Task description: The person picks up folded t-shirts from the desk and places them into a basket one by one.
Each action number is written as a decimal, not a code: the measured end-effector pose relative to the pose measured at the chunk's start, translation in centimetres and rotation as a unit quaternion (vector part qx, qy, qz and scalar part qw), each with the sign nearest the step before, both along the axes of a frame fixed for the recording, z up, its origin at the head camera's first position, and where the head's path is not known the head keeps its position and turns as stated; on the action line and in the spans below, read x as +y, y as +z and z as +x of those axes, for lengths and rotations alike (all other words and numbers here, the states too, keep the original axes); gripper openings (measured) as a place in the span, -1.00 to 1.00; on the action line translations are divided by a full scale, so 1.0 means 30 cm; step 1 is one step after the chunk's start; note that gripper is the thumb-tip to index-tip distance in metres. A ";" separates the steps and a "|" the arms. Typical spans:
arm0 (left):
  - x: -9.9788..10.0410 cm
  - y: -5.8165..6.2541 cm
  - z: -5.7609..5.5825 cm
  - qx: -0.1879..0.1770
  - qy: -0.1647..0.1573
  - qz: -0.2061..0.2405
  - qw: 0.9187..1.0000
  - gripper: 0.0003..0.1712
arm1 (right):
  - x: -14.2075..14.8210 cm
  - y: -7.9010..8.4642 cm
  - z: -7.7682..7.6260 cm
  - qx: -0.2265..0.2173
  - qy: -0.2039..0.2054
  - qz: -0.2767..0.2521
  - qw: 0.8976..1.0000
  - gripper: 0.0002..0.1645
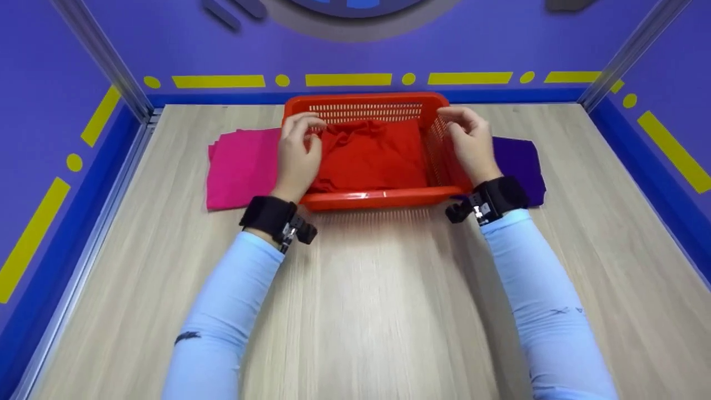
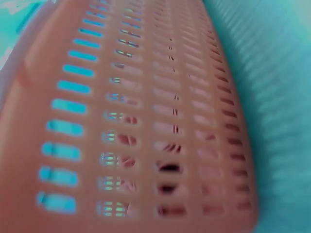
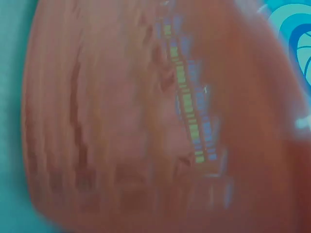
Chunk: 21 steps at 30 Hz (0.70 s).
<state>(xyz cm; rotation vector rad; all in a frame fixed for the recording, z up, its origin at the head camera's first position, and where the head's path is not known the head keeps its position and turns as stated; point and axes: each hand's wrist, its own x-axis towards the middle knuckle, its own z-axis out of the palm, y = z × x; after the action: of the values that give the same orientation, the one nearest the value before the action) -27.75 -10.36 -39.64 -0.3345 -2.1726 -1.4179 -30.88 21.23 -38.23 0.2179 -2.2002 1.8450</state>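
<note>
While upright, basket (image 1: pixel 383 199) lengthwise left-to-right.

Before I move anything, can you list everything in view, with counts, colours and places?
Basket: one, red, on the table near the back wall
Red cloth: at least one, red, inside the basket
Pink cloth: at least one, pink, left of the basket
Purple cloth: at least one, dark purple, right of the basket
Table: one, pale wood, under the basket
Walls: three, blue-purple with yellow marks, behind and both sides
Metal posts: two, grey, back corners
Left hand: one, bare, at the basket's left side
Right hand: one, bare, at its right side
Wristbands: two, black, wrists
Sleeves: two, light blue, forearms
</note>
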 end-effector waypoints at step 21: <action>-0.337 -0.142 -0.038 -0.246 0.048 -0.150 0.956 -0.13 | 0.050 -0.041 -0.006 -0.114 -0.094 0.278 0.949 -0.27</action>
<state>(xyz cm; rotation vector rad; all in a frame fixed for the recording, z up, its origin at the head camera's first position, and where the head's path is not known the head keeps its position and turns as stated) -28.88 -20.48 -43.91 0.0294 -2.7747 -1.2067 -31.07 22.73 -39.45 -0.1099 -2.7504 1.1642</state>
